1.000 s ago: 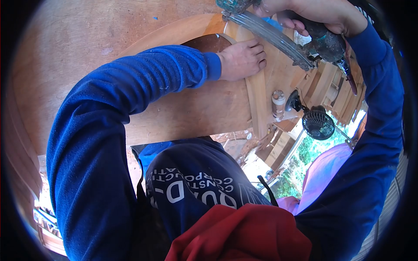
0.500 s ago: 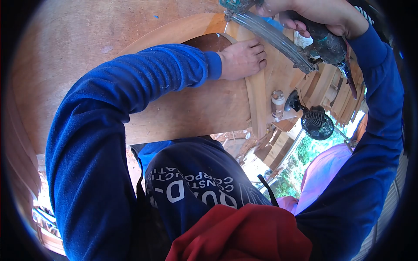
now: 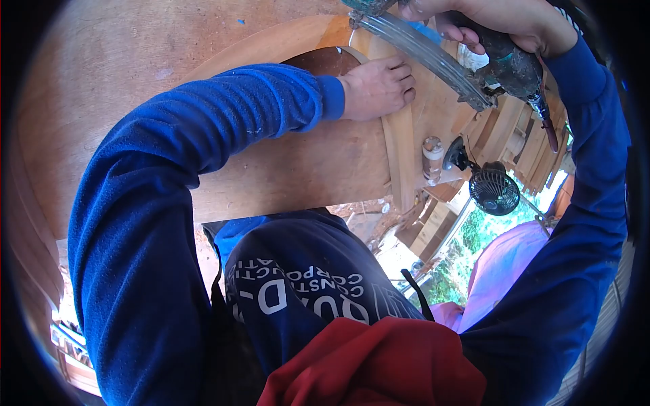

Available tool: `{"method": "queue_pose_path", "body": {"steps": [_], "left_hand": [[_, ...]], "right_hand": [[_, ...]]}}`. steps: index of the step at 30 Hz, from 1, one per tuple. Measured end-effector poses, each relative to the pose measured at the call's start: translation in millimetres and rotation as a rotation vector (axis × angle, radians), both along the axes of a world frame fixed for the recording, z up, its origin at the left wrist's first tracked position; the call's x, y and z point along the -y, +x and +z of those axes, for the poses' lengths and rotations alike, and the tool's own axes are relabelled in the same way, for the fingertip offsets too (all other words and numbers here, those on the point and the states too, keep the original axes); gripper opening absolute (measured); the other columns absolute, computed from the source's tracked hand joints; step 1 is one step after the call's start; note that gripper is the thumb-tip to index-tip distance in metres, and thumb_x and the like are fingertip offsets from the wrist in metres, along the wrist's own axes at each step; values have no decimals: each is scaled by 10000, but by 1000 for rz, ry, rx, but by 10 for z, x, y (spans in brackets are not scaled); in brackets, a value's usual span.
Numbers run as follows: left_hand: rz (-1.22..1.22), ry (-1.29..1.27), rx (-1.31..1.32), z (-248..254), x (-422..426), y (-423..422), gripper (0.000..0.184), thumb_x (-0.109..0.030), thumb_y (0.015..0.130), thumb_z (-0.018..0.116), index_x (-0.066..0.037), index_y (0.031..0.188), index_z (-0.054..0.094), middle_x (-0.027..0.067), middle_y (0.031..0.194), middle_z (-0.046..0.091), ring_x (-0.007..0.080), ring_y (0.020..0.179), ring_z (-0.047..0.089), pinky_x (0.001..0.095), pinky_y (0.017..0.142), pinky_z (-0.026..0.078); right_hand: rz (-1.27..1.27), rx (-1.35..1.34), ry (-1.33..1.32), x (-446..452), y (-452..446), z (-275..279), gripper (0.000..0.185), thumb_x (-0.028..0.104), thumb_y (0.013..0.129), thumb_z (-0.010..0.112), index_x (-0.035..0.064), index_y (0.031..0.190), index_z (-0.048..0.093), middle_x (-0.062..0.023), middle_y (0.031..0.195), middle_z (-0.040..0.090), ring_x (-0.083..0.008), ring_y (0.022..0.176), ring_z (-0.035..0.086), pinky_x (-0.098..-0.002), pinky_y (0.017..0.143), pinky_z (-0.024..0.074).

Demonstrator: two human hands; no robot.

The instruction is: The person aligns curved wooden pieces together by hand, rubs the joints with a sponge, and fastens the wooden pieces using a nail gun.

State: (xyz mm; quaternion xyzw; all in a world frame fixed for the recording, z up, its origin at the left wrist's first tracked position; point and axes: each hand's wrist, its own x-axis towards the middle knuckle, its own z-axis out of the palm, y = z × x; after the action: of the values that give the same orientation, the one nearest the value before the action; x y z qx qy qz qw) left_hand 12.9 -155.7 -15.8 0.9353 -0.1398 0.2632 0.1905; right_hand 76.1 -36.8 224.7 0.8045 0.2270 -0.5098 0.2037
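My left hand (image 3: 379, 88) presses on a curved wooden frame piece (image 3: 399, 145), its fingers bent over the wood. The frame arches (image 3: 271, 40) across a large plywood sheet (image 3: 305, 169). High at the right, my right hand (image 3: 518, 24) is wrapped around the handle of a teal and dark nail gun (image 3: 518, 68). Its long grey magazine (image 3: 426, 57) slants down beyond my left hand's fingers. The gun's nose is at the top edge, partly cut off, so contact with the wood cannot be made out. A hose fitting (image 3: 539, 105) extends from the handle's end.
A small black fan (image 3: 493, 191) and a clear jar (image 3: 432, 159) sit near the plywood's right edge. Wood strips (image 3: 504, 139) are piled beyond. Pink-purple cloth (image 3: 501, 271) hangs at lower right.
The view shifts very slightly. Both hands keep their hold, and the nail gun stays almost where it was.
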Motion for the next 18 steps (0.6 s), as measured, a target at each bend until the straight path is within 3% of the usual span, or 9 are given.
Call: {"method": "queue_pose_path", "body": {"steps": [15,18], "left_hand": [[-11,-14,-10,-7,5,2,350,-178,793,672,-60,1123,653,62,1090,636,244,1188,591,417,1165,379],[-13,-13,-15,0,8,1,358,-180,794,673,-61,1131,652,63,1097,636,245,1194,588,417,1167,376]], "right_hand": [[-56,-10,15,29,110,-64,217,142,957,647,-54,1021,714,-49,657,637,-124,516,608,-279,465,495],[62,10,29,-30,-54,-8,217,144,956,650,-51,1020,718,-44,658,634,-117,523,599,-273,473,495]]}}
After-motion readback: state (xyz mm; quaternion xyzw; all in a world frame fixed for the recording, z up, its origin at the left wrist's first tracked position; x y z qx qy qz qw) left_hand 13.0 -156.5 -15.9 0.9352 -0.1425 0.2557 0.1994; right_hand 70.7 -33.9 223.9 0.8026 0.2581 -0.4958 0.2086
